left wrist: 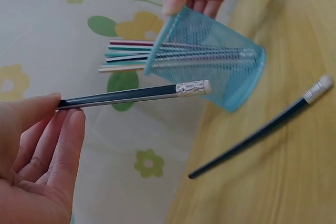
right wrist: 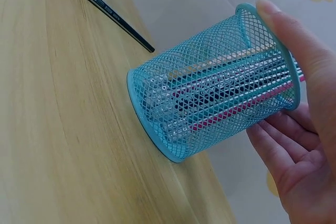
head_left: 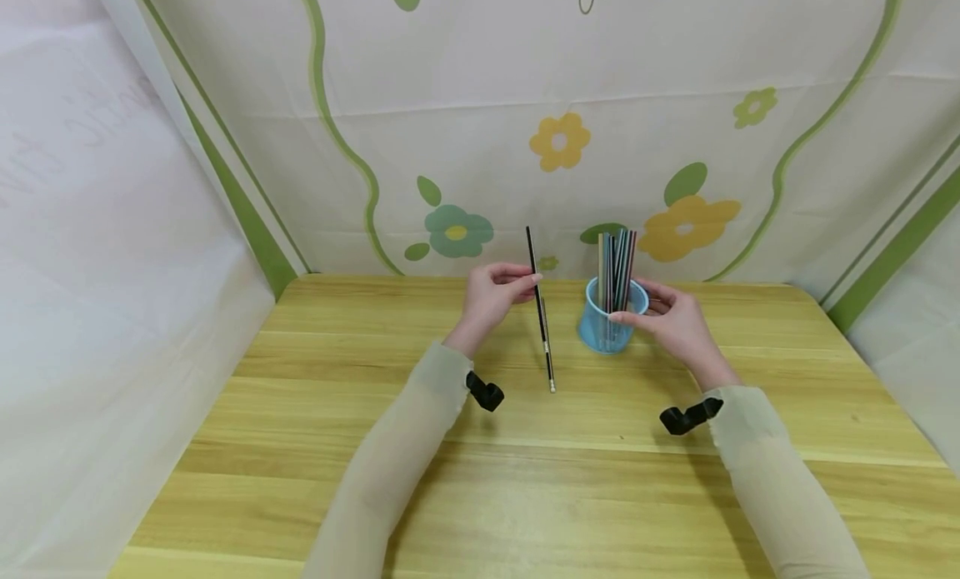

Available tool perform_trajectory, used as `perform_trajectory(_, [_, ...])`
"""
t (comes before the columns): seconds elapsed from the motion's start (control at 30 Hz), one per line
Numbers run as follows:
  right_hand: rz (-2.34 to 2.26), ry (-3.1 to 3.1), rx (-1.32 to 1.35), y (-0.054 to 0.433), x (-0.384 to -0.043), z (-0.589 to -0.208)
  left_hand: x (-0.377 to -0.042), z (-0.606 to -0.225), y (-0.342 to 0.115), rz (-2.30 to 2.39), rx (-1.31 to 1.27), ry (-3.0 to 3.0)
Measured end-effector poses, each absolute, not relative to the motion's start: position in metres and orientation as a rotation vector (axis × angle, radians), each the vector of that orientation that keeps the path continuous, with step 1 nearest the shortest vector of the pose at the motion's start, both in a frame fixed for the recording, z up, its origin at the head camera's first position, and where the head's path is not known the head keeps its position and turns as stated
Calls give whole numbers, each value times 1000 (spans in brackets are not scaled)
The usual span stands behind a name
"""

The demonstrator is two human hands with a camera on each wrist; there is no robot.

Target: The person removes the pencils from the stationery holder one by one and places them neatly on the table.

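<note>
My left hand [head_left: 491,300] pinches a black pencil [left wrist: 121,96] between thumb and fingertips, its white eraser end pointing away from the palm in the left wrist view. Below it, a second black pencil [left wrist: 252,139] with a white eraser lies on the table. To the right stands a light blue mesh pencil cup [head_left: 598,333], with several coloured pencils [head_left: 617,262] upright inside, their eraser ends down. My right hand [head_left: 678,325] grips this cup near its rim, thumb on the near side and fingers around the far side.
The wooden table [head_left: 480,504] ends at the back against a flower-printed cloth [head_left: 465,104]. A white cloth side wall [head_left: 97,271] rises at the left. Each sleeve carries a small black wrist mount [head_left: 688,416].
</note>
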State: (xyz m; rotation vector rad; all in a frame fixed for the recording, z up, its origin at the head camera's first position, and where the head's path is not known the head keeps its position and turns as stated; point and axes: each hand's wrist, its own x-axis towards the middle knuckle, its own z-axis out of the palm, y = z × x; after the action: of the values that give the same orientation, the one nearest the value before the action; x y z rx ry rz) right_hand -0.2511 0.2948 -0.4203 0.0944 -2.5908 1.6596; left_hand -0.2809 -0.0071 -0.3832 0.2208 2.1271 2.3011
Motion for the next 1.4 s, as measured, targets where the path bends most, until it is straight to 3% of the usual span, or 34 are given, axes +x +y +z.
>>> perform_trajectory(0.47, [1652, -2594, 72, 294, -250, -421, -281, -417, -27, 2137, 112, 2137])
perform_trajectory(1.4, [1674, -2592, 73, 294, -250, -419, -287, -450, -19, 1993, -70, 2117])
